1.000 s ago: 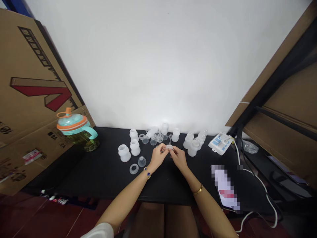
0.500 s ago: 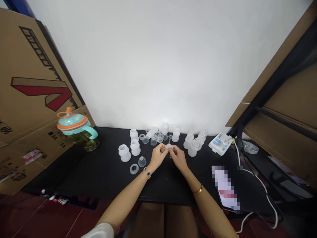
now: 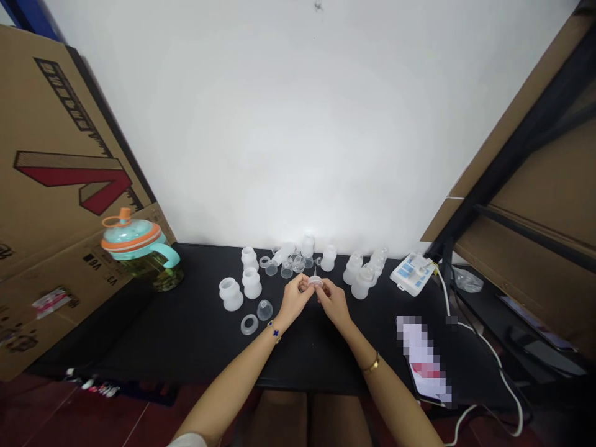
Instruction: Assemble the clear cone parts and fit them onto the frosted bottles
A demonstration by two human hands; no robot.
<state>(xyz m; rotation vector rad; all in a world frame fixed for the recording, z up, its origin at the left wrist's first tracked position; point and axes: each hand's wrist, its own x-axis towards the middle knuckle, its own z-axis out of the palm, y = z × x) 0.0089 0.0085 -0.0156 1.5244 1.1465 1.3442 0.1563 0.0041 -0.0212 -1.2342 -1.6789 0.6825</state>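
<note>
- Black tabletop (image 3: 316,357): front edge runs under both forearms; a stretch of its surface shows between the forearms, back to the hands.
- Phone-like slab with pixelated pale screen (image 3: 421,357): right of the right forearm, near the front edge.
- Flat, translucent white plastic ring (image 3: 243,325): left of the left wrist. Transparent plastic dome (image 3: 264,309) just beyond it, between ring and left hand.
- Left hand (image 3: 294,296) and right hand (image 3: 333,298): fingertips closed, jointly gripping a round, translucent white plastic collar with a thin upright tip (image 3: 315,281), above mid-table.
- Versus the earlier frames: same two-handed grip; whole scene sits slightly lower in view, and a dark mark (image 3: 318,6) now shows high on the wall.
- Three frosted white, waisted plastic bottles (image 3: 231,295) left, mouths up; tabletop shows between them and the left hand.
- Frosted bottles with transparent tops (image 3: 361,283) right, well apart from the right hand.
- Transparent domes (image 3: 287,268), lying among other plastic parts, behind the hands.
- White wall (image 3: 298,124) bounds the rear table edge.
</note>
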